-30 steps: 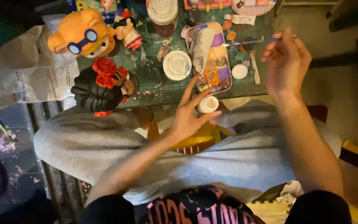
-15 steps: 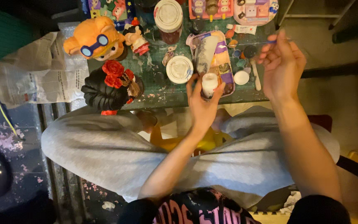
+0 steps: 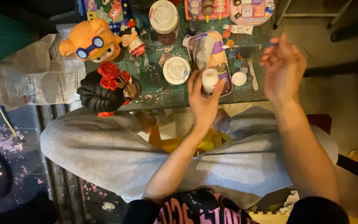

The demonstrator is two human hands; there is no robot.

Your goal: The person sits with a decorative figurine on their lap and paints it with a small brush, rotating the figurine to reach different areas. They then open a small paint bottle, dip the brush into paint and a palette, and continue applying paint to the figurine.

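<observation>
Left hand [image 3: 203, 101] pinches a small white paint bottle [image 3: 209, 80] upright between thumb and fingers at the palette [image 3: 219, 58] edge, keeping it handy, while right hand [image 3: 283, 68], fingers pressed together, grips a thin brush [image 3: 253, 45] level above the green table [image 3: 154, 87].

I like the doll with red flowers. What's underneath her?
The black-haired doll lies at the edge of the green table, hanging over the grey-trousered lap. Her body covers the table edge beneath, so nothing there shows.
</observation>
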